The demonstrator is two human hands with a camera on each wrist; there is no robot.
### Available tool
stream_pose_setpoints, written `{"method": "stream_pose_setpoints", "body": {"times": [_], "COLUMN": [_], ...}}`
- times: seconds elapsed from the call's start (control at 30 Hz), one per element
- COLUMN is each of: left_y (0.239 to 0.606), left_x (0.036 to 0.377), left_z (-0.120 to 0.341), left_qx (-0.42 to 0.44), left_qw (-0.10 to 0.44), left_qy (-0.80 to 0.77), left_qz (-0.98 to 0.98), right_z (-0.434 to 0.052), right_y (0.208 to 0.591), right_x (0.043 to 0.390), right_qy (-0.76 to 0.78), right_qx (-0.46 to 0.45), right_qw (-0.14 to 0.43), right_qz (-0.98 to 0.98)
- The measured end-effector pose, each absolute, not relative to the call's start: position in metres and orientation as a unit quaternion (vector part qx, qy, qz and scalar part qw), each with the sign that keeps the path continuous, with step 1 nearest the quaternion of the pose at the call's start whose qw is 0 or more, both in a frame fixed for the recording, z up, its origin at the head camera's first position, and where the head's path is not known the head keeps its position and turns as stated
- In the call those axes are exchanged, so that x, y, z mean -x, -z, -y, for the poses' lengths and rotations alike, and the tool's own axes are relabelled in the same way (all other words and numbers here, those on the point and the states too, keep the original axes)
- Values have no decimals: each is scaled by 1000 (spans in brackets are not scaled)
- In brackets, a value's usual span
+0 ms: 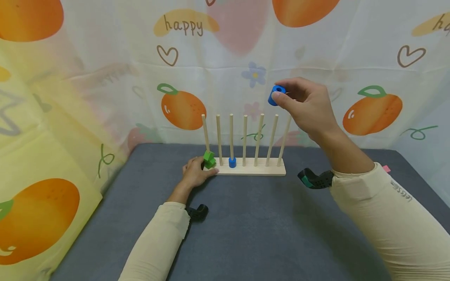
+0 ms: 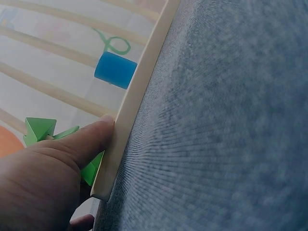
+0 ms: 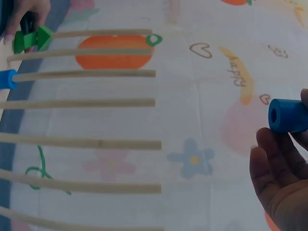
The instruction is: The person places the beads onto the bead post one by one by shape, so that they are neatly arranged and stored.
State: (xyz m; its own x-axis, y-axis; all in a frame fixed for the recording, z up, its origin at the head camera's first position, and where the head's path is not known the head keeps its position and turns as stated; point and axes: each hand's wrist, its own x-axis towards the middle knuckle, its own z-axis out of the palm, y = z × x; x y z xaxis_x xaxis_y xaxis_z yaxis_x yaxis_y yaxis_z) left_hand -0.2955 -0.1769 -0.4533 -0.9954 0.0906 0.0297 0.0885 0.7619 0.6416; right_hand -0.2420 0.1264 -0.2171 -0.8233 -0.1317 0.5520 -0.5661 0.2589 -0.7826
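In the head view my right hand (image 1: 309, 105) pinches a blue cylindrical bead (image 1: 272, 100) between thumb and fingers, raised above the peg tops. The bead's hole shows in the right wrist view, where the fingers (image 3: 272, 149) lie along its side. My left hand (image 1: 194, 172) grips the left end of a wooden peg board (image 1: 253, 170), thumb along its front edge. Green angular pieces (image 1: 209, 160) sit low on the leftmost peg, close to that hand. A second blue cylindrical bead (image 1: 232, 163) sits at the bottom of the third peg from the left.
Several upright wooden pegs (image 1: 245, 136) stand in a row on the board. Dark grey cloth (image 1: 246, 222) covers the table. Behind it hangs a fruit-printed cloth (image 1: 116, 97). A small pink item (image 1: 386, 168) shows beyond the right sleeve.
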Motion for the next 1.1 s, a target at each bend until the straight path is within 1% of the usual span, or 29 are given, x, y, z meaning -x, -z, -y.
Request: {"method": "stream_pose_setpoints", "body": {"times": [0.2, 0.37, 0.63, 0.9, 1.1], "left_y": [454, 453, 453, 453, 454], "left_x": [295, 295, 296, 295, 296], "left_z": [178, 178, 178, 178, 178], "left_qx": [-48, -49, -44, -50, -53], "left_qw": [-2, 0, 6, 1, -3], "left_qy": [-343, -342, -341, -346, -345], "left_qz": [-938, -938, -939, -937, -937], "right_z": [-103, -85, -60, -44, -40], "right_y": [226, 237, 249, 263, 275], "right_x": [260, 269, 283, 297, 300], "right_qy": [-565, -555, -546, -492, -512], "right_qx": [-232, -238, -223, -211, -194], "right_qw": [164, 141, 126, 140, 117], "right_qz": [775, 784, 798, 833, 828]}}
